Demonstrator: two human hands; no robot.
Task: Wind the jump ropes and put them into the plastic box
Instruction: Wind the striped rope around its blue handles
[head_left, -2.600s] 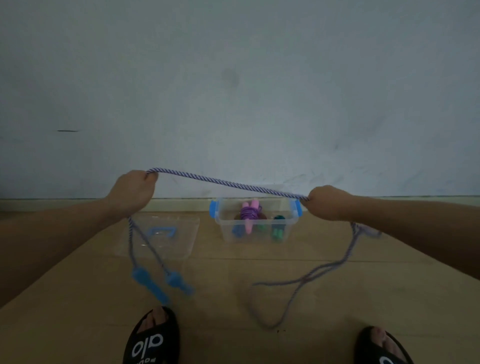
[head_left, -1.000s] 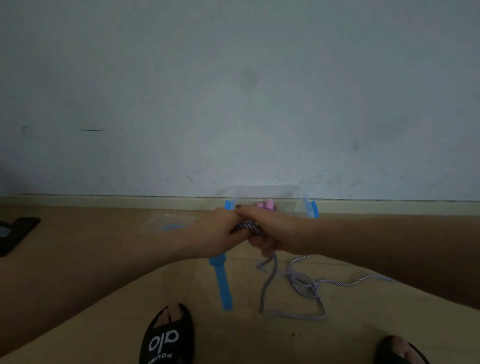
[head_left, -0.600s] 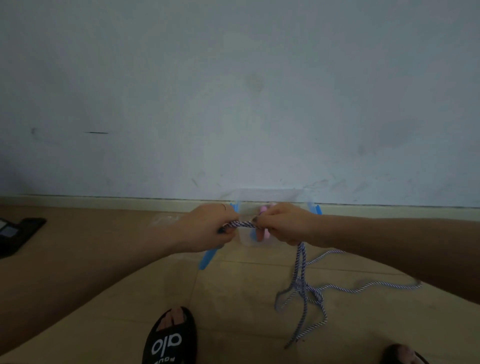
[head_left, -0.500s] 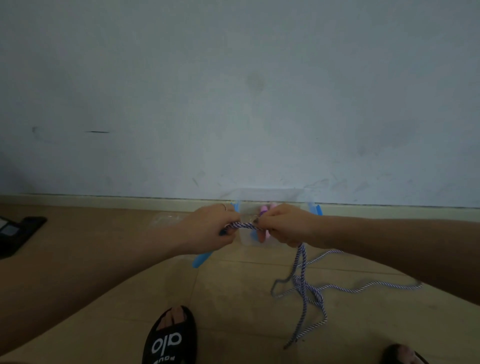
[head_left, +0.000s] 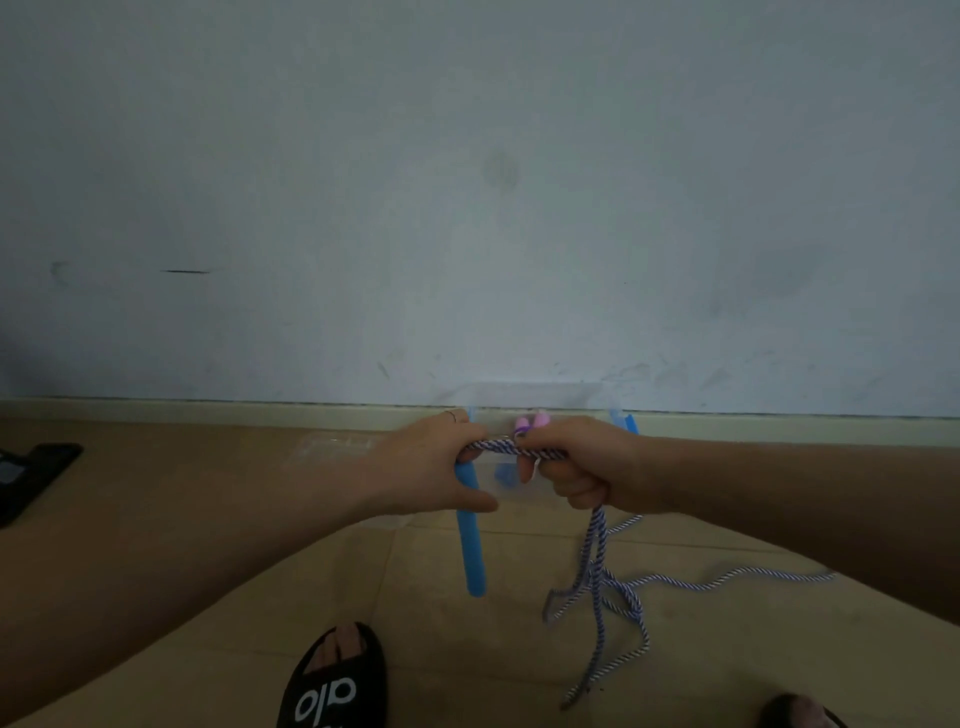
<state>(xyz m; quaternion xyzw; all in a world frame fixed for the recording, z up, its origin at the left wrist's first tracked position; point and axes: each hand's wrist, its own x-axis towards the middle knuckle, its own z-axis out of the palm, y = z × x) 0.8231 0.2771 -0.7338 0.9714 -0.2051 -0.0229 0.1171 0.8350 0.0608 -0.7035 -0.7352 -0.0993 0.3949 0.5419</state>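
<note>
Fingers (head_left: 574, 486) (both hands) grip rope (head_left: 511, 448) stretched taut between them.

Both forearms extended forward and converging at centre, the left hand (head_left: 434, 470) and right hand (head_left: 579, 465) close together at equal height, each with fingers curled in a closed grip, thumbs uppermost, knuckles of the right hand turned downward toward the floor

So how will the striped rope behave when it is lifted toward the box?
Probably floppy: below the right hand the striped rope hangs limp and lies in loose loops on the floor. It may tangle or trail, since strands cross there. The blue handle under the left hand looks stiff.
</note>
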